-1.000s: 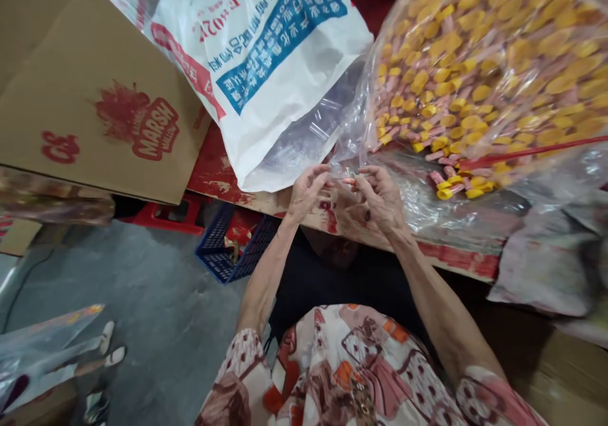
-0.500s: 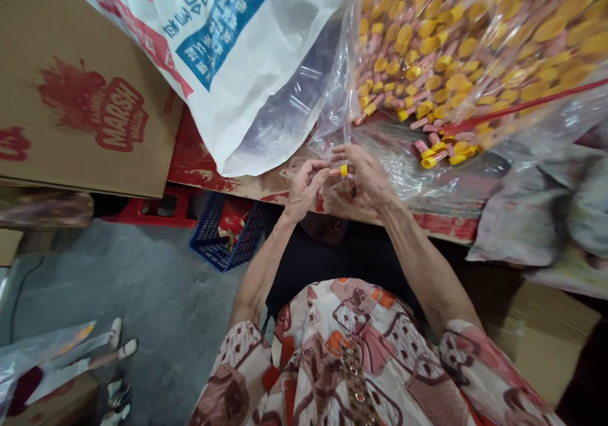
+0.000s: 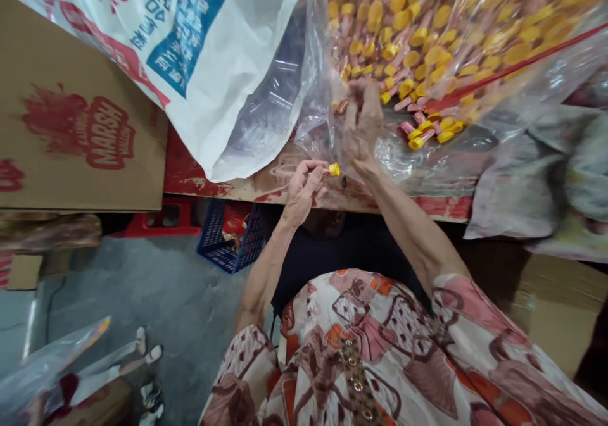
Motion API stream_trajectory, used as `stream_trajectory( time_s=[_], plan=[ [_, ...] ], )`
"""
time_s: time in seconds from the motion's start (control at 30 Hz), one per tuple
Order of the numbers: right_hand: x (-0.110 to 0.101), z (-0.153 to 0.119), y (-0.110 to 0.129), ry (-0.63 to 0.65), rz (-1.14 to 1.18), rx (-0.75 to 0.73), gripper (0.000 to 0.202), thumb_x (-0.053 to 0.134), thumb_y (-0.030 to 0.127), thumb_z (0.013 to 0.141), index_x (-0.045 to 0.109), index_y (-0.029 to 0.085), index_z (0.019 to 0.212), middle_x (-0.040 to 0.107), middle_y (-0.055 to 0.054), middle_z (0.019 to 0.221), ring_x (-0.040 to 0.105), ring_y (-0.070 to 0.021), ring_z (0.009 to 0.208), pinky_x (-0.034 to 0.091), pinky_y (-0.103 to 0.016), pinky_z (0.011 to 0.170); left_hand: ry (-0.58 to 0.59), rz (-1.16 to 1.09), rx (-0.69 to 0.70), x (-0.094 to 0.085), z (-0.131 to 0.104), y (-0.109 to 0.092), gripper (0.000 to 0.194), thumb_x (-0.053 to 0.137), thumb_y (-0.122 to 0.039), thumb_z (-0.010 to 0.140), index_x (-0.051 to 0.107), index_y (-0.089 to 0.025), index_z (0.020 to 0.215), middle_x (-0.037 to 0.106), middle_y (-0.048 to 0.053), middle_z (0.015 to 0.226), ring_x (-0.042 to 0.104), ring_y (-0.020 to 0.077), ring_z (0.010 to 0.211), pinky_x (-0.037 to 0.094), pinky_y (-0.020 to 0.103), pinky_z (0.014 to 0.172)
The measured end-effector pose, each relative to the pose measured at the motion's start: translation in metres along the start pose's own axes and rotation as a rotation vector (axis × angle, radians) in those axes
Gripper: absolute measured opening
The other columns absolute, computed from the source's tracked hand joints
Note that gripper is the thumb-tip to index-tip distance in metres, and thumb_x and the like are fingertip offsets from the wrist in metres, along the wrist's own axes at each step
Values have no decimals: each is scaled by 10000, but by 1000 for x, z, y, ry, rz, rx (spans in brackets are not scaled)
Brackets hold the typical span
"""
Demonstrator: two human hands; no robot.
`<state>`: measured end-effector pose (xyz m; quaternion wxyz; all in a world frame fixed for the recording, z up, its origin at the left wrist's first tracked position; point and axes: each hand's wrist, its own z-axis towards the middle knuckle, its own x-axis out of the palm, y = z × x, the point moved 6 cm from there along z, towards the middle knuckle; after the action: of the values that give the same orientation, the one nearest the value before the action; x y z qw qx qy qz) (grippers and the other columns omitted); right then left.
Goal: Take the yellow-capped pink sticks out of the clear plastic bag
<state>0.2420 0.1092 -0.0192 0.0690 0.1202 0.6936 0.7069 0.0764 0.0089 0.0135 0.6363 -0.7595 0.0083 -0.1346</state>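
Observation:
My left hand is closed over the front of the table, pinching a small tube with a yellow cap. The cap points right. Farther forward, my right hand is at the near left edge of the heap of pink-and-yellow capped tubes. Its fingers are smeared by motion, so whether they grip anything is unclear. The heap lies in a large clear plastic bag with a red strip. Several loose capped tubes rest at the bag's mouth. A small dark object sits between my hands.
A white printed sack with a clear liner leans left of my hands. Beyond it stands a cardboard box. Below the worn red table edge is a blue crate. Filled bags are at right; another person's legs show lower left.
My right hand has left the tube beside my left hand and moved forward to the heap. My left hand still holds the tube. The view has shifted slightly.

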Motion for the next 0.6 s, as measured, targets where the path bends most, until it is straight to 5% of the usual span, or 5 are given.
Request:
stream_trajectory(
  time_s=[0.13, 0.27, 0.43, 0.5, 0.6],
  plan=[
    [-5, 30, -9, -44, -447, -254, 271, 616, 276, 1039, 697, 311, 1295, 637, -71, 1496, 435, -287, 1454, 353, -600, 1301, -106, 127, -19, -22, -6, -7, 389, 874, -543, 985, 667, -227, 1078, 604, -39, 856, 422, 44, 567, 403, 184, 535],
    [-4, 35, -25, -14, -534, -257, 161, 594, 317, 1064, 701, 359, 1177, 656, -93, 1466, 506, -375, 1419, 452, -650, 1213, -141, 635, 201, -37, -6, -27, 201, 790, -347, 1036, 638, -225, 1085, 655, 25, 1045, 648, 119, 829, 555, 239, 754],
    [-5, 33, -25, -41, -748, -241, 242, 529, 324, 1109, 702, 335, 1278, 655, -126, 1414, 554, -388, 1374, 503, -612, 1160, 106, 1339, 369, -17, 4, -18, 137, 577, -83, 1011, 573, -219, 993, 634, 83, 1112, 664, 203, 949, 584, 345, 891],
    [-4, 33, -25, -29, -798, -255, 269, 534, 311, 1117, 692, 314, 1334, 648, -134, 1418, 557, -381, 1384, 528, -561, 1120, 181, 1419, 373, -9, 5, -14, 153, 543, -70, 1004, 574, -220, 1003, 635, 84, 1127, 659, 203, 937, 581, 349, 896],
    [-1, 33, -27, 6, -846, -301, 301, 501, 316, 1146, 678, 265, 1384, 651, -156, 1417, 559, -366, 1382, 535, -508, 1076, 79, 1385, 456, -3, -2, -19, 141, 538, -94, 1016, 595, -221, 1041, 656, 80, 1102, 678, 221, 1031, 579, 349, 951]
  ],
)
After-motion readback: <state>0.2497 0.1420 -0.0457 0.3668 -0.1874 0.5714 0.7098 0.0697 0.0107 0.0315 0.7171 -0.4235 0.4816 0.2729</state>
